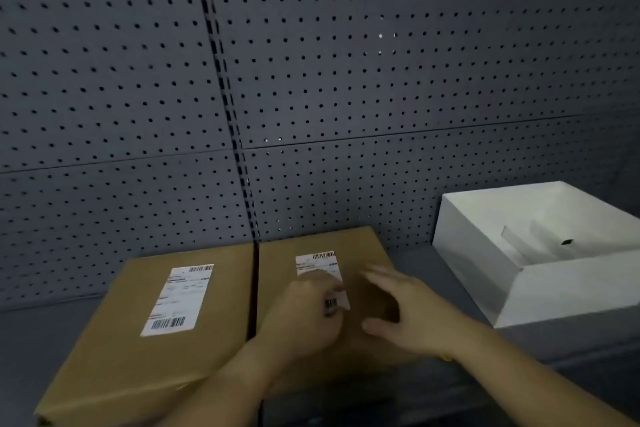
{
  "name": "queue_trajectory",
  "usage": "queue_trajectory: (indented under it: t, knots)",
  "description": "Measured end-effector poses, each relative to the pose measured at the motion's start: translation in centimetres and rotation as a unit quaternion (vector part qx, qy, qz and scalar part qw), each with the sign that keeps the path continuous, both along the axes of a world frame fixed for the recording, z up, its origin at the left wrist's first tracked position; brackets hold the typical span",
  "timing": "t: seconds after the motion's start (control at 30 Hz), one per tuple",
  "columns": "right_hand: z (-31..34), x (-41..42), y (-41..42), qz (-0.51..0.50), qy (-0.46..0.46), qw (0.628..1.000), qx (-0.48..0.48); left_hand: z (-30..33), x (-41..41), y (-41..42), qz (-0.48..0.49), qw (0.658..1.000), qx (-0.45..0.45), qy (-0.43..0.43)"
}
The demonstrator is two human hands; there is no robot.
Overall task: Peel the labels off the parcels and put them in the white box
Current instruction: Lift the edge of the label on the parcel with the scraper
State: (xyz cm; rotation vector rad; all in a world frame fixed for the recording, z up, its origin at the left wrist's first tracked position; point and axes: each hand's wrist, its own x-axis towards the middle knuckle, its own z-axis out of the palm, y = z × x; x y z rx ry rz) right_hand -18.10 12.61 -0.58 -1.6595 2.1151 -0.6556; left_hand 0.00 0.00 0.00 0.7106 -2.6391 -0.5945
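Cardboard parcel's label [322, 279] pinched by left hand [304, 315] (right hand [405, 312] spread).

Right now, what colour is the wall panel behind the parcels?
Dark grey pegboard dotted with rows of small holes, seen in the head view.

No wording is legible: the left parcel's label [178, 300] and the right parcel's label [320, 274] show only barcodes and blurred print.

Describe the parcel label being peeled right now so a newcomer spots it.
Before the grey pegboard wall lie two flat brown cardboard parcels; take the right parcel, nearer the white box. Its white barcode label has the left hand on its lower end, unlike the untouched neighbouring label.
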Motion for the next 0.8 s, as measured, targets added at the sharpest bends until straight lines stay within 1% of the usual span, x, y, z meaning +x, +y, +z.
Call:
queue_trajectory:
  t: [0.07, 0.17, 0.33, 0.47, 0.6, 0.8]
  knots:
    - [-0.3, -0.4, -0.7, 0.028, 0.013, 0.999, 0.008, -0.4, -0.7, -0.7, -0.006, 1.0, -0.014, -0.001]
    - [-0.7, -0.9, -1.1, 0.037, 0.038, 0.998, 0.015, -0.4, -1.2, -0.8, -0.002, 0.999, -0.048, -0.013]
    - [-1.4, -1.3, -1.4, 0.062, 0.061, 0.996, 0.023, -0.1, -1.8, -0.7, 0.012, 0.997, -0.068, -0.019]
    - [-1.5, -1.5, -1.5, 0.073, 0.047, 0.996, -0.001, 0.1, -2.3, -0.4, 0.025, 0.999, -0.029, -0.013]
    - [-1.6, -1.5, -1.5, 0.081, 0.042, 0.996, -0.018, 0.1, -2.7, -0.1, 0.042, 0.999, -0.012, -0.022]
    - [-1.9, -1.6, -1.5, 0.094, 0.042, 0.994, -0.038, 0.1, -3.0, 0.3, 0.067, 0.996, 0.06, 0.014]
